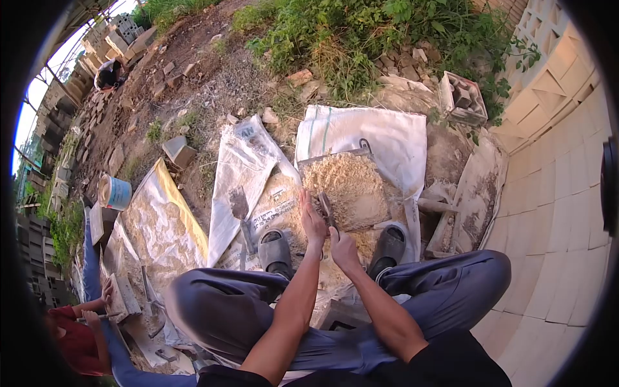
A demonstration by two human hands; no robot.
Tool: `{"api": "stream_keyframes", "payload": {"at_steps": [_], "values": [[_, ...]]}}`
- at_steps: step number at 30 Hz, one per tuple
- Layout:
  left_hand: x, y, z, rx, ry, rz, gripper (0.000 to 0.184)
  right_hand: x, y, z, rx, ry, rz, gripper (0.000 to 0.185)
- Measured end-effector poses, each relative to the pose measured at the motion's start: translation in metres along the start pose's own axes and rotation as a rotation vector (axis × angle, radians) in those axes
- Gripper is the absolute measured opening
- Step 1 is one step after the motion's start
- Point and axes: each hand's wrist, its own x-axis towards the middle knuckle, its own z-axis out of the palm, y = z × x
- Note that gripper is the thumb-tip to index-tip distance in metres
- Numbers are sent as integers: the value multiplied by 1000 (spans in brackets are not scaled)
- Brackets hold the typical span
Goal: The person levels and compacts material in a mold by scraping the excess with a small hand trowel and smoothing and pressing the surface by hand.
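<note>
Outdoor yard, person seated low, knees apart, two grey slippers (276, 250) planted on either side of the work. Left hand (313, 222) flat and straight, fingers laid side by side and pointing away from the body; holds nothing that I can see. Right hand (345, 249) curled round the near end of a dark hand tool (326, 208), whose far end leans up just beside the left fingers; cannot tell whether they touch it. Both hands lie over the near left part of a heap of pale, crumbly material (345, 180), rough at the back, smoother at the near right. Heap sits on a dark-edged tray (324, 157), and the tray on a white woven sack (400, 129). To the left, a trowel (239, 205) lies on a second, printed sack (251, 145). Farther left, a white-and-blue bucket (116, 193); below it, a co-worker in a red shirt (78, 345), one hand at a pale block (122, 295). Block wall (548, 206) along the right.
</note>
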Motion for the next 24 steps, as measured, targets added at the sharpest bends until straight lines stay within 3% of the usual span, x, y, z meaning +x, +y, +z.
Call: {"api": "stream_keyframes", "payload": {"at_steps": [4, 9, 15, 18, 22, 24], "values": [[2, -10, 2, -442, 91, -154, 55, 5, -59, -25, 194, 131, -41, 44], [-1, 9, -9, -190, -27, -176, 57, -9, 14, 24, 64, 112, -79, 46], [6, -2, -1, -51, -91, -22, 56, 0, -10, 1, -53, 30, 61, 48], [8, -3, 0, -280, -83, -97, 57, 7, -41, -10, 129, 139, -55, 47], [9, 0, -1, -396, -64, -196, 59, -3, -2, 9, 91, 139, -124, 46], [13, 7, 2, -374, -52, -173, 59, -11, 14, 16, -125, 23, 53, 46]]}}
